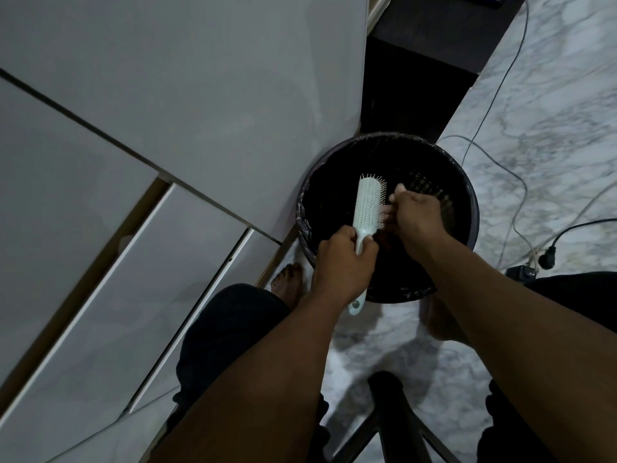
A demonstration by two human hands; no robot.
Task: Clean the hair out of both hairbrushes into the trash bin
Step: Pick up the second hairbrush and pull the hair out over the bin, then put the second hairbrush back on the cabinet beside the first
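Note:
A pale mint hairbrush (367, 205) is held over the round black trash bin (465, 182), bristles turned to the right. My left hand (344, 265) is shut on its handle, whose end pokes out below the hand. My right hand (415, 208) is at the bristle side, fingers pinched in among the bristles. Any hair between the fingers is too dark to make out. Only this one brush is in view.
The bin, lined with a dark bag, stands on marble floor against white cabinet doors (167, 162). A dark cabinet side (427, 68) rises behind it. Cables and a plug (547, 257) lie on the floor at right. My bare feet and a black stool leg (390, 406) are below.

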